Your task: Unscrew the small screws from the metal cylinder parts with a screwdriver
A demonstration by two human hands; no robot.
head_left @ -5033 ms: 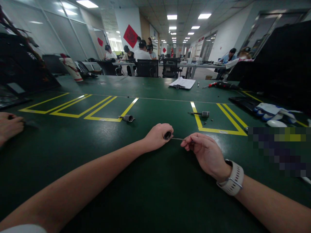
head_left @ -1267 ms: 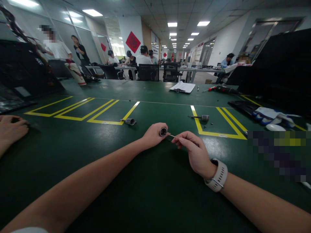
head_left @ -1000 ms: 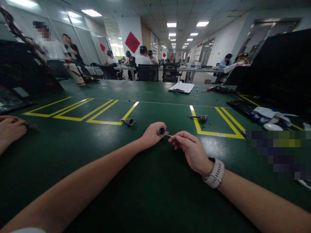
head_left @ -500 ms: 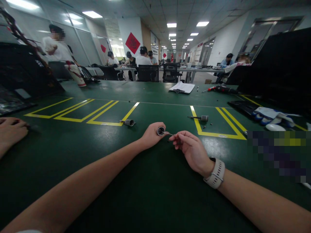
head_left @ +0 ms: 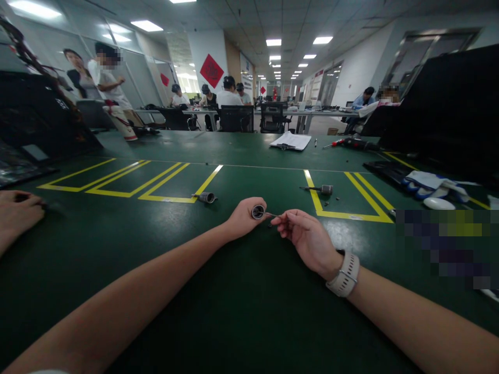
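Observation:
My left hand [head_left: 242,216] is closed round a small metal cylinder [head_left: 258,211] whose open end faces right. My right hand [head_left: 304,235] pinches a thin metal rod [head_left: 270,214] whose tip reaches into the cylinder's mouth. Both hands rest low over the green table [head_left: 249,306]. A white watch [head_left: 344,274] is on my right wrist. A tiny dark part [head_left: 270,225] lies on the table just under the rod.
A second metal cylinder [head_left: 206,197] lies on a yellow line to the left, a third one with a rod [head_left: 322,189] to the right. Another person's hand [head_left: 17,212] rests at the far left. Gloves [head_left: 432,183], papers [head_left: 291,141] and a screwdriver [head_left: 336,143] lie farther back.
Over five seconds my right hand has moved left, bringing the rod closer into the cylinder's mouth. In the background two people have walked along the glass wall at the left.

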